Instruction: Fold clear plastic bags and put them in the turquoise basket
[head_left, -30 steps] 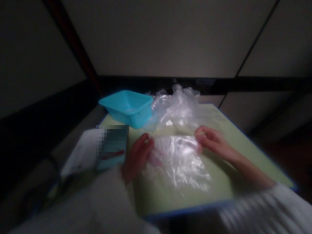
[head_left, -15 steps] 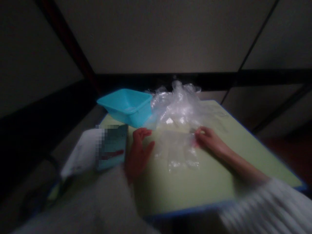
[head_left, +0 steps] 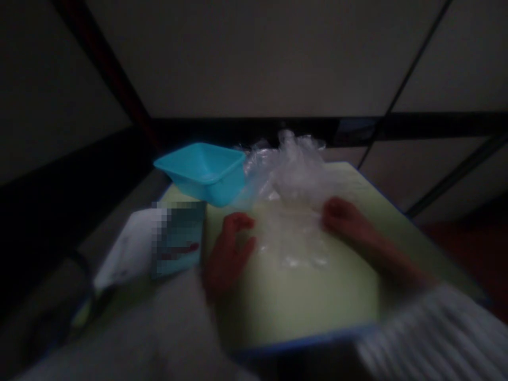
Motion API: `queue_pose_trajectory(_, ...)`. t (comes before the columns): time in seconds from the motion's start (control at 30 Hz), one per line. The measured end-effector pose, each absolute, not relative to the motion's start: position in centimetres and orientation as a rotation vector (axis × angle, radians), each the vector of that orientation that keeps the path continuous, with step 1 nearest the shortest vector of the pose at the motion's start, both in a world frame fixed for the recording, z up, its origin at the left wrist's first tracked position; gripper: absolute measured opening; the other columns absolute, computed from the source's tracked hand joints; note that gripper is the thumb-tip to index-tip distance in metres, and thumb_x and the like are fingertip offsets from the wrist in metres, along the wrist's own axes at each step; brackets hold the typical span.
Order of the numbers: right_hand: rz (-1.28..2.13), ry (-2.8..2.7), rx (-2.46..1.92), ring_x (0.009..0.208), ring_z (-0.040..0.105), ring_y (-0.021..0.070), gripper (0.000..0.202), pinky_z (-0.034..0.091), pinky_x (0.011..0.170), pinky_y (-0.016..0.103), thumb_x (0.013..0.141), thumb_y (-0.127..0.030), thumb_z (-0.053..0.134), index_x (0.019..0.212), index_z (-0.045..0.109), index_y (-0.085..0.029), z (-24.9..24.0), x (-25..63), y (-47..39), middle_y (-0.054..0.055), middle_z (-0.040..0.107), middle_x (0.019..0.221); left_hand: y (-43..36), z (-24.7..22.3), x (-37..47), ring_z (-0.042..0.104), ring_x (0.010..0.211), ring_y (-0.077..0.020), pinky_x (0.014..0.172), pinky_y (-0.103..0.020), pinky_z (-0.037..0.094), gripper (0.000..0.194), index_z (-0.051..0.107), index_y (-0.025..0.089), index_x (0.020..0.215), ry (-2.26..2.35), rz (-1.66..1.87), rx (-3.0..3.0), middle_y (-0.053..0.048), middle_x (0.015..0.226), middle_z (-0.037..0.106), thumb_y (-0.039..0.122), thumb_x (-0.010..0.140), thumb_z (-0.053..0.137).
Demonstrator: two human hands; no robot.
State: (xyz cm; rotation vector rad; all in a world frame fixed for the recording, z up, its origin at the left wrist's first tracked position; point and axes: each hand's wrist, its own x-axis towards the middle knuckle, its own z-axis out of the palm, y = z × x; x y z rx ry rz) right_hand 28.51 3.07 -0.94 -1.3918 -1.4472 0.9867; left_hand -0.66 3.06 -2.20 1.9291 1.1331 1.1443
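Observation:
A flat clear plastic bag lies on the yellow-green table top between my hands; blur and dim light hide its exact outline. My right hand is closed at the bag's upper right corner, its fingers pinching the edge. To the left, my left hand hovers beside the bag with thumb and fingers apart and nothing between them. Just beyond the bag rises a crumpled heap of clear plastic.
A turquoise plastic basin stands at the back left of the table. Left of my left hand are a teal booklet-like item, partly pixelated, and a white sheet or packet. A pale panelled wall closes off the back.
My right hand has moved slightly away from me and to the right, and the bag's near edge has shifted back a little with it. My left hand is nearly still, still open.

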Motion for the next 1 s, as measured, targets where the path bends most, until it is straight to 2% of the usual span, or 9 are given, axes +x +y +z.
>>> queue_pose_trajectory(0.2,1.368,-1.682,-1.295,0.047,0.057,0.01,0.025,0.044,0.045,0.021,0.071,-0.031,0.068,0.081,0.047,-0.02,-0.5,29.9,2.7,-0.005,0.06,0.058,2.9,-1.6,-0.6,0.056,0.103,-0.0211,0.097,-0.044,0.041,0.028,0.042,0.021,0.106,1.177,1.084,1.912,-0.006,0.105,0.056,0.02,0.079,0.051)
queue_pose_trajectory(0.43,2.046,-1.837,-1.11,0.064,0.066,0.0109,0.025,0.051,0.056,0.02,0.079,-0.037,0.07,0.084,0.056,-0.016,0.4,29.4,1.1,0.003,0.07,0.079,2.9,-1.4,-0.3,0.059,0.099,-0.0206,0.095,-0.043,0.043,0.027,0.043,0.022,0.102,1.212,1.073,1.882,-0.004,0.102,0.058,0.018,0.077,0.052)
queue_pose_trajectory(0.6,2.643,-1.778,-0.859,0.071,0.068,0.0119,0.044,0.053,0.063,0.023,0.071,-0.042,0.076,0.103,0.059,-0.017,1.1,28.6,-0.2,0.003,0.07,0.088,2.9,-1.4,-0.3,0.06,0.099,-0.0205,0.094,-0.041,0.044,0.028,0.045,0.023,0.101,1.225,1.064,1.862,-0.004,0.101,0.059,0.017,0.075,0.053)
queue_pose_trajectory(0.67,2.529,-1.865,-0.907,0.066,0.067,0.0126,0.048,0.054,0.062,0.025,0.068,-0.043,0.078,0.104,0.06,-0.017,1.6,28.5,-0.2,0.002,0.069,0.082,2.9,-1.4,-0.3,0.06,0.099,-0.021,0.094,-0.041,0.044,0.028,0.045,0.024,0.101,1.22,1.062,1.854,-0.004,0.101,0.059,0.017,0.075,0.053)
queue_pose_trajectory(0.73,2.042,-2.001,-1.03,0.067,0.067,0.0142,0.039,0.055,0.065,0.027,0.07,-0.043,0.076,0.097,0.064,-0.017,2.1,28.5,0.1,0.002,0.069,0.079,2.9,-1.4,-0.4,0.06,0.099,-0.0213,0.094,-0.041,0.044,0.028,0.045,0.024,0.101,1.215,1.056,1.851,-0.004,0.102,0.06,0.018,0.075,0.054)
queue_pose_trajectory(0.8,1.458,-2.09,-1.095,0.083,0.068,0.0186,0.032,0.054,0.079,0.033,0.075,-0.041,0.073,0.096,0.066,-0.019,2.6,28.3,0.3,0.006,0.07,0.091,2.8,-1.4,-0.4,0.06,0.099,-0.0213,0.093,-0.041,0.045,0.027,0.045,0.024,0.101,1.209,1.049,1.858,-0.004,0.101,0.06,0.019,0.076,0.054)
queue_pose_trajectory(0.83,1.224,-2.127,-1.103,0.096,0.066,0.0214,0.033,0.051,0.088,0.037,0.076,-0.04,0.071,0.101,0.066,-0.02,2.7,28.2,0.4,0.008,0.069,0.103,2.8,-1.3,-0.4,0.061,0.099,-0.0212,0.093,-0.041,0.045,0.026,0.045,0.024,0.101,1.208,1.046,1.864,-0.004,0.101,0.06,0.02,0.077,0.053)
queue_pose_trajectory(0.93,0.887,-2.311,-1.101,0.129,0.045,0.0278,0.064,0.031,0.109,0.048,0.074,-0.041,0.073,0.131,0.051,-0.022,2.4,27.8,0.2,0.011,0.051,0.138,2.7,-1.2,-0.3,0.061,0.098,-0.0211,0.093,-0.042,0.045,0.024,0.046,0.024,0.1,1.212,1.05,1.878,-0.004,0.101,0.06,0.019,0.078,0.053)
queue_pose_trajectory(1.0,0.832,-2.474,-1.116,0.138,0.03,0.03,0.087,0.018,0.114,0.051,0.07,-0.046,0.075,0.144,0.035,-0.02,1.6,27.4,-0.1,0.014,0.035,0.149,2.7,-1.2,-0.3,0.061,0.097,-0.0212,0.093,-0.043,0.046,0.025,0.046,0.024,0.1,1.211,1.058,1.877,-0.003,0.1,0.061,0.017,0.077,0.054)
